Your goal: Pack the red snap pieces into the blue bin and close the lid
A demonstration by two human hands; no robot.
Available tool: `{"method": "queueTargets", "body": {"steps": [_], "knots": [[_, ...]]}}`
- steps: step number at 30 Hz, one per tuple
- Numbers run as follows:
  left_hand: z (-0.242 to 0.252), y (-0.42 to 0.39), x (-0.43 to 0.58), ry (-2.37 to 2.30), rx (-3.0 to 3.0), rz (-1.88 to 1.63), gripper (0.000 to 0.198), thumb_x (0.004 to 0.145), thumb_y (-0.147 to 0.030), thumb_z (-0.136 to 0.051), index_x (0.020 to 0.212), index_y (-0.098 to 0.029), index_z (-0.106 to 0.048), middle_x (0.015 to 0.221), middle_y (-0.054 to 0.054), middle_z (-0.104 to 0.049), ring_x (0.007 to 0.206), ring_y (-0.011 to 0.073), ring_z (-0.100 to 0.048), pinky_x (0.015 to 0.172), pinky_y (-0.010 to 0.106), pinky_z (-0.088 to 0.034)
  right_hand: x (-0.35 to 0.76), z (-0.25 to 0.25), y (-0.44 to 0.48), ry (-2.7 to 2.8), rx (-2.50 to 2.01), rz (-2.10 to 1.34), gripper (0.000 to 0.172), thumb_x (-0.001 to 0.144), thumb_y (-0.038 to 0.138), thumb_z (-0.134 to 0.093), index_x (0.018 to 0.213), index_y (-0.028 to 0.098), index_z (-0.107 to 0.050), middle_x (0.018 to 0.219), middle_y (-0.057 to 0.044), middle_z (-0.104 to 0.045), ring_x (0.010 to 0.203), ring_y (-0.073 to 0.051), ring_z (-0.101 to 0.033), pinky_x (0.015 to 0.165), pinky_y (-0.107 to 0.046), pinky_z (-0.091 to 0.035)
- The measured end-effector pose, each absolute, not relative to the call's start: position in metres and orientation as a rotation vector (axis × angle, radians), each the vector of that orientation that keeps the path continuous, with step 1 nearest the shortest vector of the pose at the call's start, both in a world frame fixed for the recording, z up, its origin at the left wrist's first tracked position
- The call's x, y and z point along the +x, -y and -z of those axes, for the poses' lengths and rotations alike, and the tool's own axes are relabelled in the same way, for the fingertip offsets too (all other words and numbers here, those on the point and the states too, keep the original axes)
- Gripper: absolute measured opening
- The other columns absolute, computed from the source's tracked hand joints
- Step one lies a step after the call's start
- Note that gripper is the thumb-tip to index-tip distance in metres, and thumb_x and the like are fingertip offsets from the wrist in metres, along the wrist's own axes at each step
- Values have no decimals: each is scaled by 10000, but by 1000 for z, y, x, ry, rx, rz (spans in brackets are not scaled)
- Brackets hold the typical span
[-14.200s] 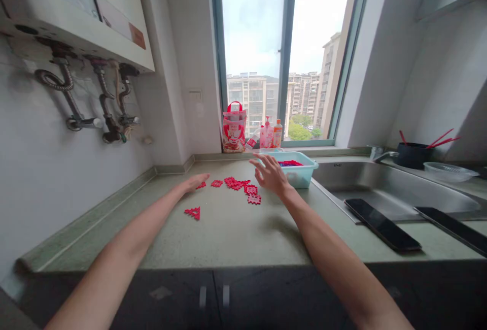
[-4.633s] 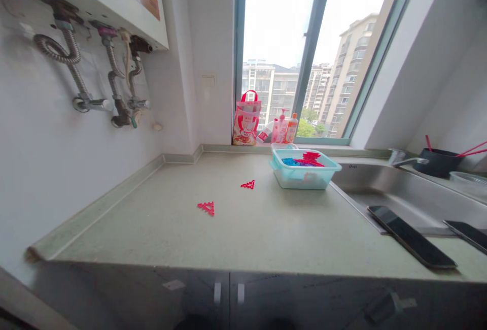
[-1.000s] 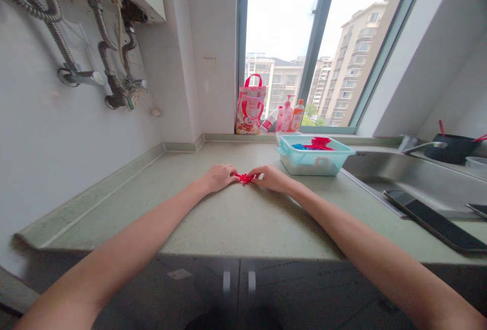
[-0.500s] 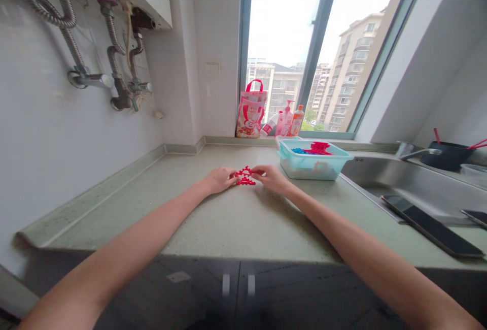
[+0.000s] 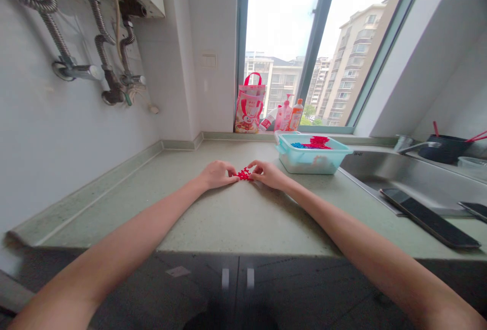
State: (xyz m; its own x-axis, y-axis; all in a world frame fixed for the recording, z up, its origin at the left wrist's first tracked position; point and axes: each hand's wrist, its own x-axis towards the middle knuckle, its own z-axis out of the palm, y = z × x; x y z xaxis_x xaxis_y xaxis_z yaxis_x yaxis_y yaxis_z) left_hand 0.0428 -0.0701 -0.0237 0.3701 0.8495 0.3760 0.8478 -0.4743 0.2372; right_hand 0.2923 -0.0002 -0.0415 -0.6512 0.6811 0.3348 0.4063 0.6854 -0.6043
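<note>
Red pieces (image 5: 244, 173): caught right between the two grips, a small toothed bunch; how many are in there can't really be made out
Left grip (image 5: 218, 174): the near-left edge of the bunch is pinched between thumb and fingertips
Right grip (image 5: 267, 175): pretty much mirrored, the other edge is pinched, fingers curled in
Surface (image 5: 213, 223): spread out under both grips, pale green and speckled
Tub (image 5: 310, 163): parked just right of the right grip and a bit farther off, light blue, loaded with blue bits (image 5: 299, 145) and a red stack (image 5: 318, 141)
Bag (image 5: 249, 111): stood on the window ledge, straight beyond the grips, red handle up top
Bottles (image 5: 295, 115): lined up beyond the right grip, beside the bag, one of them tilted
Sink (image 5: 407, 175): set well to the right of the right grip, past the tub
Phone (image 5: 429, 218): laid to the right and nearer, one end overlapping the sink edge
Pipes (image 5: 102, 56): fixed to the wall, up and left of the left grip
</note>
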Motion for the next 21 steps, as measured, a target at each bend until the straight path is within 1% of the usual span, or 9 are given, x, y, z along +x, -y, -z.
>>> {"method": "queueTargets", "body": {"steps": [2, 4, 7, 10, 11, 14, 17, 21], "knots": [[21, 72, 44, -1635, 2631, -687, 290, 910, -506, -700, 891, -253, -841, 894, 19, -788, 720, 173, -647, 705, 293, -431, 292, 41, 1, 2376, -837, -603, 239, 935, 318, -699, 1116, 178, -770, 845, -33, -783, 728, -154, -665, 681, -245, -478], [20, 74, 45, -1655, 2670, -665, 293, 916, -513, -693, 899, -268, -852, 906, 25, -788, 732, 180, -653, 700, 296, -429, 291, 39, 3, 2425, -845, -510, 200, 960, 305, -680, 1067, 187, -800, 896, -55, -801, 764, -165, -682, 706, -254, -481], [19, 74, 45, -1656, 2696, -670, 280, 918, -504, -691, 911, -278, -857, 902, 27, -791, 772, 193, -672, 697, 298, -426, 291, 33, 7, 2475, -878, -389, 240, 969, 351, -685, 1095, 194, -817, 972, -74, -815, 784, -176, -696, 710, -262, -475], [20, 73, 45, -1663, 2676, -675, 279, 915, -498, -695, 902, -271, -856, 885, 26, -794, 754, 188, -669, 689, 297, -422, 295, 29, 9, 2515, -923, -307, 305, 903, 446, -767, 1071, 201, -838, 957, -74, -813, 755, -182, -693, 678, -265, -460], [21, 72, 45, -1657, 2668, -676, 280, 915, -495, -694, 905, -266, -856, 884, 25, -795, 737, 181, -662, 687, 295, -422, 296, 28, 9, 2530, -929, -279, 283, 893, 436, -777, 1039, 204, -847, 939, -73, -811, 746, -183, -691, 675, -266, -456], [23, 70, 44, -1579, 2640, -698, 283, 920, -480, -690, 934, -252, -858, 907, 25, -800, 706, 164, -647, 686, 283, -430, 299, 29, 6, 2557, -912, -219, 183, 922, 338, -739, 981, 216, -861, 913, -67, -813, 736, -179, -687, 687, -265, -456], [26, 68, 43, -1537, 2583, -730, 282, 908, -479, -703, 949, -246, -858, 895, 19, -805, 693, 157, -645, 674, 275, -434, 300, 31, 2, 2547, -897, -194, 173, 933, 325, -729, 995, 236, -863, 924, -57, -820, 753, -181, -691, 709, -266, -462], [29, 65, 44, -1598, 2513, -752, 280, 879, -492, -731, 937, -251, -861, 867, 12, -811, 673, 156, -650, 657, 275, -432, 301, 32, 2, 2542, -903, -186, 178, 930, 340, -734, 996, 244, -868, 922, -58, -822, 770, -193, -698, 706, -274, -456]]}}
